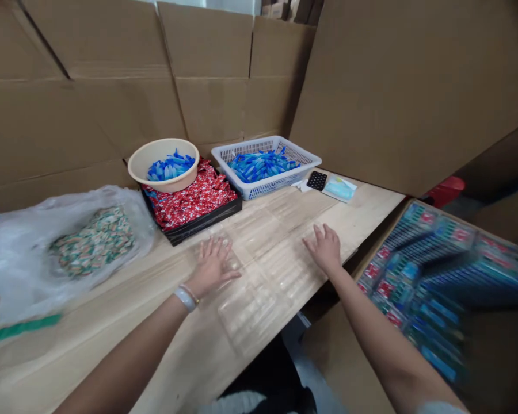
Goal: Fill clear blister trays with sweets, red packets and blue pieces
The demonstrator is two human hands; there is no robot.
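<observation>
Several clear plastic blister trays [250, 305] lie side by side on the wooden table [155, 356]. Over the left-hand edge of these trays, my left hand [213, 264] is spread flat, fingers apart, with nothing in it. My right hand [325, 248] rests at their right-hand side near the table's edge, fingers spread, also holding nothing. Whether the palms press on the plastic or hover just above it, I cannot tell. The trays are see-through, so their outlines are faint.
Blue pieces fill a cream bowl [133, 167] and a white basket [276, 190]. The bowl sits on red packets [194, 201] in a black tray [202, 223]. A plastic bag [21, 253] holds small packets. Right of the table, a carton holds packed blister packs [384, 287]. Cardboard [216, 46] stands behind.
</observation>
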